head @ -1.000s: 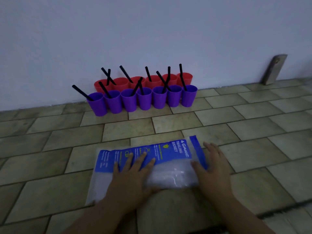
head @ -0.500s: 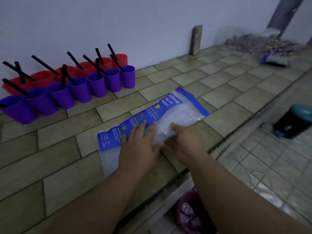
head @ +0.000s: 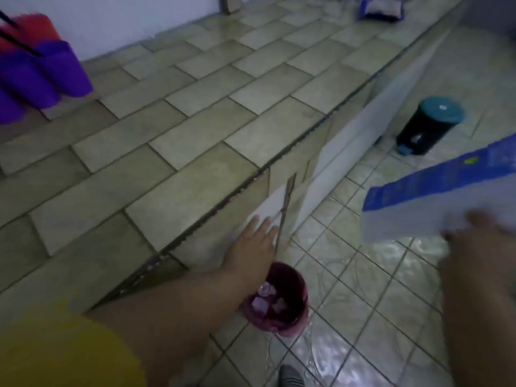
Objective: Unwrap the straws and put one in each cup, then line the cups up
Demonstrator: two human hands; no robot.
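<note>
At the left are purple cups and red cups, crossed by a black straw. The tabletop has dull beige tiles laid like bricks, with dark joints. The floor has pale, glossy square tiles. The packet is whitish with a blue band. The bin is black with a teal lid, the bucket maroon, the sleeve yellow.

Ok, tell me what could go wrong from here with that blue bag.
The right hand grips the blue bag by one edge out over the glossy floor tiles; it could slip and land there. The left hand is open, and its forearm passes in front of the small maroon bin in this view, so a careless swing might tip it over.
</note>
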